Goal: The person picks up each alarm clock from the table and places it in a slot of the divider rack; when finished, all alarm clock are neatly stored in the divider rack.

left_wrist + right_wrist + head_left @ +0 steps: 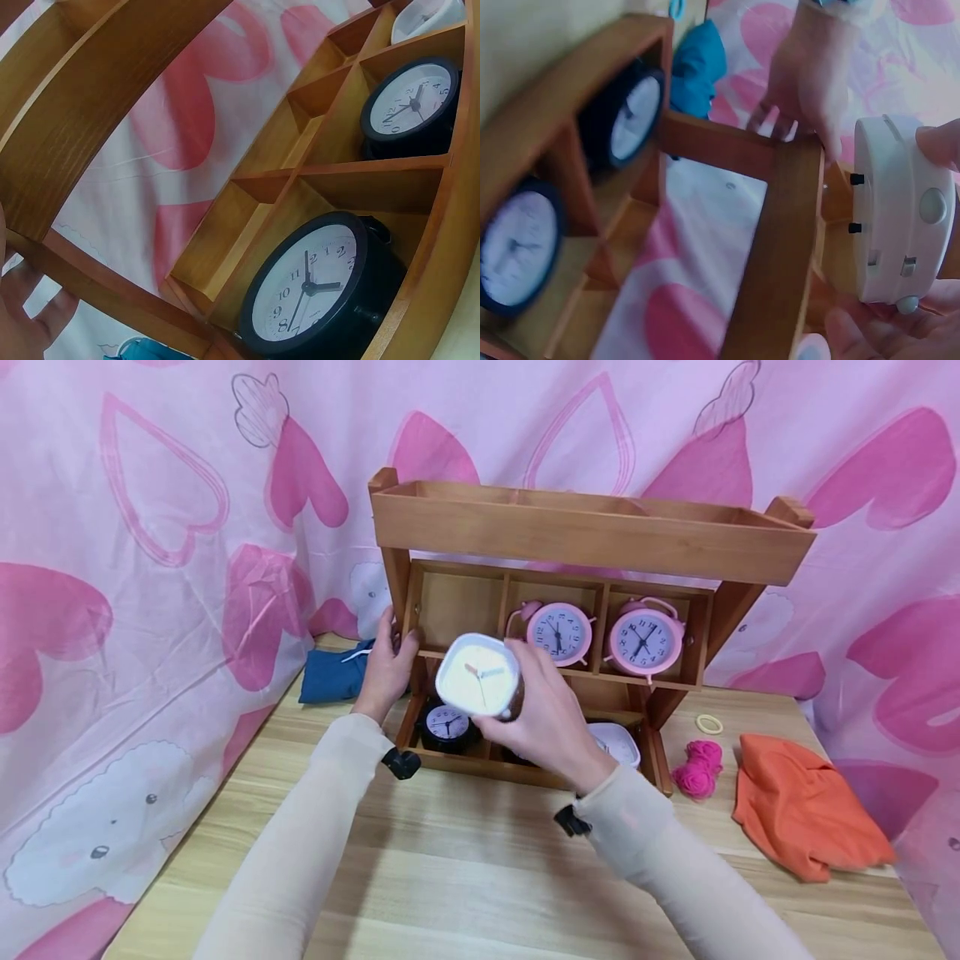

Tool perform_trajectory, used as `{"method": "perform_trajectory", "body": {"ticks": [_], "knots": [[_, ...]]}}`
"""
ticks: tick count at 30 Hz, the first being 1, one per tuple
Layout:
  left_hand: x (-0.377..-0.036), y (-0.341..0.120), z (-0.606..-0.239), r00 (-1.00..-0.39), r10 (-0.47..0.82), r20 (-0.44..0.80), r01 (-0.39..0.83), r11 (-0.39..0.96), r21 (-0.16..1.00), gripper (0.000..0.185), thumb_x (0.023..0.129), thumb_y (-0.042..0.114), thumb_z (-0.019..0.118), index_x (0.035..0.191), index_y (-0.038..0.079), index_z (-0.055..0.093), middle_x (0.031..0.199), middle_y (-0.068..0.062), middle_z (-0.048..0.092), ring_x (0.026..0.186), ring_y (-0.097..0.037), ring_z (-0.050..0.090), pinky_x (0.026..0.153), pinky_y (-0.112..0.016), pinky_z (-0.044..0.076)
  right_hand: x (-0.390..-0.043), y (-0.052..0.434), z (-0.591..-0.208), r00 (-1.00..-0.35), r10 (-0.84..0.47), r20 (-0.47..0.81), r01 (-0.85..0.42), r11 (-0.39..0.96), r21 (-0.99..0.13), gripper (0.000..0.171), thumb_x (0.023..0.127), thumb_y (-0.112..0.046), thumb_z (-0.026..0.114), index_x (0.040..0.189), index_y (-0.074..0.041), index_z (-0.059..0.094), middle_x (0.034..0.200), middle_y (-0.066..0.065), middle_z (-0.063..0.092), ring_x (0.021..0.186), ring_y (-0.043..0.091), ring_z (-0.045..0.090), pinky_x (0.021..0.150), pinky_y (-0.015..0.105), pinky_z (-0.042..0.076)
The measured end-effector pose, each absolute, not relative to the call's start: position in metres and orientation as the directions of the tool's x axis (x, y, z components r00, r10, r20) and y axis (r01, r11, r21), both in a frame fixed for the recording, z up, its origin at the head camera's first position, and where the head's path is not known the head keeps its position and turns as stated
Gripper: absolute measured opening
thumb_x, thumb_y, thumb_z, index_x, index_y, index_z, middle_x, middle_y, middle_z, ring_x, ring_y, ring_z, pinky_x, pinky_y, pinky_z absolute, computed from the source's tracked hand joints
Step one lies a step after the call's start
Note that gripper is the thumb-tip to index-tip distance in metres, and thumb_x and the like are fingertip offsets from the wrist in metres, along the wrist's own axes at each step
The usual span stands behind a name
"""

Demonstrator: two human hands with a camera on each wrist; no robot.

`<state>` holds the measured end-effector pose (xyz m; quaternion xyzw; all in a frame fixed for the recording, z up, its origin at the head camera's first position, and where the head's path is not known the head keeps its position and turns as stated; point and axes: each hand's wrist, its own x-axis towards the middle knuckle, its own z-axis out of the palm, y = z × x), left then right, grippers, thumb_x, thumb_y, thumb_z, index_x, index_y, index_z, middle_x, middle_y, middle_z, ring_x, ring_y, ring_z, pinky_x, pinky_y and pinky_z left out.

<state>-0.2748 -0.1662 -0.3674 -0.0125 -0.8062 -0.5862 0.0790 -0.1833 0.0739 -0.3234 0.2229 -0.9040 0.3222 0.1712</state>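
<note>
White clock (pixel 478 677): held before shelf (pixel 592 533), right hand (pixel 551 718) gripping its sides. Likely light, rigid plastic, smooth, slippery; hold by sides, off dial. Left hand (pixel 386 664) wraps shelf's left post.

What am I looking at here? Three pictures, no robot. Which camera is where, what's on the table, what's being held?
No machine: a person works with bare hands. The big picture comes from a head camera looking down; the other two come from cameras on each wrist.

On the wooden table stands a wooden shelf with compartments. Two pink alarm clocks sit in its middle row, black clocks in the bottom row.

The right hand holds a white square clock in front of the shelf. The left hand grips the shelf's left side post.

Beside the shelf lie a blue cloth, pink yarn, an orange cloth and a small ring.
</note>
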Motion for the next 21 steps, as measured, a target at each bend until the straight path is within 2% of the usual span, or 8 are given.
{"method": "perform_trajectory", "body": {"ticks": [6, 14, 21], "knots": [[-0.261, -0.162, -0.347, -0.990, -0.049, 0.132, 0.114, 0.270, 0.956, 0.064, 0.103, 0.021, 0.046, 0.158, 0.018, 0.012, 0.162, -0.016, 0.026, 0.147, -0.034, 0.031, 0.116, -0.054, 0.032, -0.214, 0.058, -0.307, -0.806, -0.301, 0.510, -0.549, 0.701, -0.454, 0.094, 0.070, -0.043, 0.084, 0.145, -0.006, 0.041, 0.135, 0.014, 0.051, 0.118, 0.026, 0.052, 0.102, 0.044, 0.048], [-0.278, -0.167, -0.373, -0.983, -0.062, 0.176, 0.150, 0.296, 0.943, 0.062, 0.103, 0.035, 0.044, 0.157, 0.031, 0.014, 0.161, -0.009, 0.028, 0.146, -0.029, 0.034, 0.113, -0.052, 0.037, -0.242, 0.036, -0.310, -0.784, -0.255, 0.566, -0.468, 0.842, -0.268, 0.086, 0.073, -0.050, 0.080, 0.141, -0.010, 0.045, 0.130, 0.012, 0.057, 0.114, 0.034, 0.054, 0.095, 0.051, 0.046], [-0.281, -0.169, -0.377, -0.974, -0.070, 0.215, 0.183, 0.311, 0.932, 0.062, 0.103, 0.034, 0.044, 0.158, 0.027, 0.015, 0.160, -0.011, 0.030, 0.145, -0.029, 0.036, 0.115, -0.051, 0.035, -0.254, 0.021, -0.314, -0.803, -0.209, 0.558, -0.389, 0.893, -0.226, 0.089, 0.077, -0.053, 0.076, 0.148, -0.014, 0.039, 0.143, 0.010, 0.049, 0.126, 0.037, 0.042, 0.105, 0.057, 0.034]]}}
